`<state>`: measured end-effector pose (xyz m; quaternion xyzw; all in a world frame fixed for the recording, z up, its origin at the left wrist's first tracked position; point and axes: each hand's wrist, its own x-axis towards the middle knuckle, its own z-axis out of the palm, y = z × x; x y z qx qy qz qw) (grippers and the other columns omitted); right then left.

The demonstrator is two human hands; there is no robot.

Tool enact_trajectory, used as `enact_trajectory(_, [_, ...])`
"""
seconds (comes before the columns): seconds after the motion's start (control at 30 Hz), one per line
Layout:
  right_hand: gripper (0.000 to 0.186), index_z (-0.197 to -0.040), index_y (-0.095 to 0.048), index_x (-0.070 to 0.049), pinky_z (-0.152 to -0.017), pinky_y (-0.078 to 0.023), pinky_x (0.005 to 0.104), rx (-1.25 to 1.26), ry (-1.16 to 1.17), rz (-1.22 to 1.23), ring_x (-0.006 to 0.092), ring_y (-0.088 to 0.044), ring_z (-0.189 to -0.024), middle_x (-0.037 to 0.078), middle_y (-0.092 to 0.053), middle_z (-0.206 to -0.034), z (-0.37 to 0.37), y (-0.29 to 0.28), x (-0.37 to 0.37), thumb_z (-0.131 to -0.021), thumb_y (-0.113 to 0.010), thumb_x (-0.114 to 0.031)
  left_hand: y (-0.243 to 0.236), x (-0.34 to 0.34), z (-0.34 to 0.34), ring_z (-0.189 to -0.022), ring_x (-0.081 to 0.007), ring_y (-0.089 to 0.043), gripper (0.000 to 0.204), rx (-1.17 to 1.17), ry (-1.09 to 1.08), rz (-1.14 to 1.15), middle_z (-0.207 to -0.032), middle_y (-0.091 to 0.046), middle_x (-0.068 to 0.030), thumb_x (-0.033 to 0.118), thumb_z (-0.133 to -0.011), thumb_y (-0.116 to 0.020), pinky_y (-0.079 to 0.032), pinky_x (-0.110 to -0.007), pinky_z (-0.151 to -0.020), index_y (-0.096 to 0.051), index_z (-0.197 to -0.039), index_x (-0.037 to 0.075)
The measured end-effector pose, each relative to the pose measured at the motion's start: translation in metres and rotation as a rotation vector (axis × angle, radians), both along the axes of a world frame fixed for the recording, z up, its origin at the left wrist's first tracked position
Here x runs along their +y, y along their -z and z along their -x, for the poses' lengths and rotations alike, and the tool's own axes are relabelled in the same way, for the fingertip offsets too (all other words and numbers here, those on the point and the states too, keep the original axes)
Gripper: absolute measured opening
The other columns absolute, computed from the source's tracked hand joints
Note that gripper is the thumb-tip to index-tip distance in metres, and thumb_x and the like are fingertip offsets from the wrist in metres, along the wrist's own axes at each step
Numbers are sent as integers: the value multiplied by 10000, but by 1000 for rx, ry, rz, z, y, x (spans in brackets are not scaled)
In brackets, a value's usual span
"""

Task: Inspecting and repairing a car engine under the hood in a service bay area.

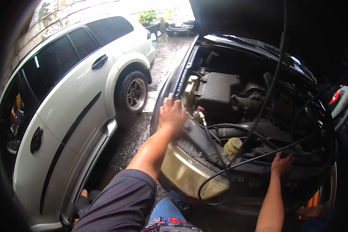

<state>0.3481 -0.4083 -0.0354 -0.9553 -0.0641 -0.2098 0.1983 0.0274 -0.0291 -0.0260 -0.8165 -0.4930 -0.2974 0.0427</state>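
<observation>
My left hand (173,116) rests with fingers spread on the dark car's fender edge (166,96), behind the yellowed headlamp (185,174). A hose with a fitting (202,115) stands just right of it, near the coolant reservoir (190,87). My right hand (280,164) is at the front crossmember (255,168) of the open engine bay, fingers apart, below black hoses that cross over a cream fluid reservoir (233,146). The engine's black air box (216,87) sits farther back. The raised hood (239,15) hangs overhead, with a dark rod (274,73) running down from it.
A white SUV (54,116) stands close on my left, beside a wet concrete path (166,52). Part of another person, a bare limb (82,197), shows low by its sill. More vehicles (178,25) stand at the far end and at the right (340,100).
</observation>
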Motion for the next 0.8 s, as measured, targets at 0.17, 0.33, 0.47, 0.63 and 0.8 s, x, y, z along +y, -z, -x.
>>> enact_trajectory(0.17, [837,-1439,-371,91,-1186,-220,491,-15,-113,-84,426,-294,-1434,329,-327,-1506,-3,6,7,-896,-582,-510,-1,11,14,-1395,-294,-374,471,-15,18,-113,-1525,-405,-113,469,-878,-598,-388,-475,-1063,-631,-1222,148])
enact_trajectory(0.33, [896,-1458,-346,83,-1196,-192,488,-28,-73,-143,423,-277,-1444,335,-299,-1519,-2,14,6,-884,-572,-567,-5,3,6,-1416,-318,-346,432,5,12,-36,-1550,-344,-114,361,-909,-594,-324,-436,-1143,-574,-1278,139])
enact_trajectory(0.47, [902,-1429,-375,107,-1196,-207,474,-76,-67,-99,432,-310,-1426,350,-329,-1495,-1,7,-1,-880,-561,-584,-5,-2,1,-1430,-327,-320,449,7,20,9,-1578,-304,-95,379,-922,-560,-346,-471,-1103,-535,-1315,165])
enact_trajectory(0.63, [903,-1418,-381,118,-1198,-210,467,-56,-51,-110,420,-319,-1424,354,-331,-1491,4,4,3,-877,-566,-580,-1,3,5,-1426,-354,-309,449,23,46,0,-1571,-298,-127,358,-946,-533,-310,-462,-1142,-526,-1329,124])
enact_trajectory(0.8, [901,-1418,-379,119,-1201,-210,459,-35,-34,-118,414,-329,-1419,345,-333,-1494,6,-5,3,-874,-576,-572,3,7,4,-1415,-356,-319,437,8,62,-14,-1557,-308,-135,327,-965,-526,-304,-438,-1152,-528,-1338,100])
